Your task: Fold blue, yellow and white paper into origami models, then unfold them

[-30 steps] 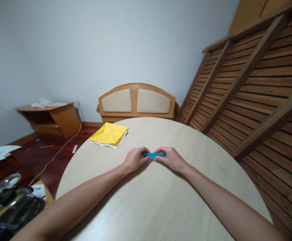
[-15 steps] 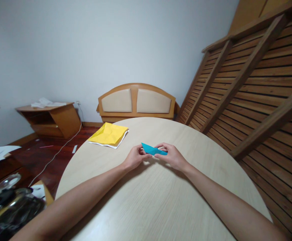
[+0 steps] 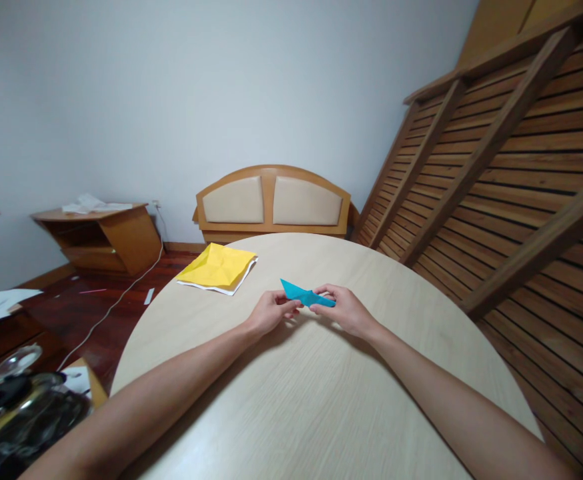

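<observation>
A small folded piece of blue paper [image 3: 302, 294] with pointed ends is held just above the round pale wooden table [image 3: 321, 400]. My left hand [image 3: 269, 313] pinches its left part between thumb and fingers. My right hand [image 3: 344, 309] grips its right end. Both forearms rest across the tabletop toward me.
Yellow folded sheets on white paper [image 3: 218, 267] lie at the table's far left edge. Beyond stand a padded wooden headboard [image 3: 273, 202] and a low wooden cabinet [image 3: 102, 237] with papers. A slatted wooden frame [image 3: 511, 173] leans at right. Dark glassy objects [image 3: 21, 413] sit at lower left.
The blue paper lay flat under both hands; both hands have lifted it off the table and tilted it, so its pointed left tip now sticks up.
</observation>
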### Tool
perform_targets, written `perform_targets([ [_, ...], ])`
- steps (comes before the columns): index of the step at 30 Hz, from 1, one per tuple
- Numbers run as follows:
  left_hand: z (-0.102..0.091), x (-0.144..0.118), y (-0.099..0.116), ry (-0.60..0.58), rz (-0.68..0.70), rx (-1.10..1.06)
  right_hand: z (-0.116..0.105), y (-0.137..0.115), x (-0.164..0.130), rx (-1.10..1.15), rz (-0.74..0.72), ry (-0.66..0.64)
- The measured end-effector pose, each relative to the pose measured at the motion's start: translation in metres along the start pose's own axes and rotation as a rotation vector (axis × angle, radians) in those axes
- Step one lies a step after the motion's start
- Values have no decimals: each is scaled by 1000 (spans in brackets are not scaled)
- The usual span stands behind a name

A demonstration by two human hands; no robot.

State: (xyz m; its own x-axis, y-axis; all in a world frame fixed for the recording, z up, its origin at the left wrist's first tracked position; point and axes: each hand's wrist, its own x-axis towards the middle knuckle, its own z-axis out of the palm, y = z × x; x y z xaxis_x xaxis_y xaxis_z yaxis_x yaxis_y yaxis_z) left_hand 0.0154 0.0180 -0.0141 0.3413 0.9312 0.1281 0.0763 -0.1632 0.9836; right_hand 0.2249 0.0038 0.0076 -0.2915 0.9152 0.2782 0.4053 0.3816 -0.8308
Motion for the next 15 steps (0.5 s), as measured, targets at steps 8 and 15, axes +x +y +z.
perform_targets([
  [8, -3, -4, 8, 23, -40, -122, -7, 4, 1, 51, -24, 3],
  [15, -10, 0, 6, 75, -22, -70, -17, 10, 0, 80, -80, 5],
])
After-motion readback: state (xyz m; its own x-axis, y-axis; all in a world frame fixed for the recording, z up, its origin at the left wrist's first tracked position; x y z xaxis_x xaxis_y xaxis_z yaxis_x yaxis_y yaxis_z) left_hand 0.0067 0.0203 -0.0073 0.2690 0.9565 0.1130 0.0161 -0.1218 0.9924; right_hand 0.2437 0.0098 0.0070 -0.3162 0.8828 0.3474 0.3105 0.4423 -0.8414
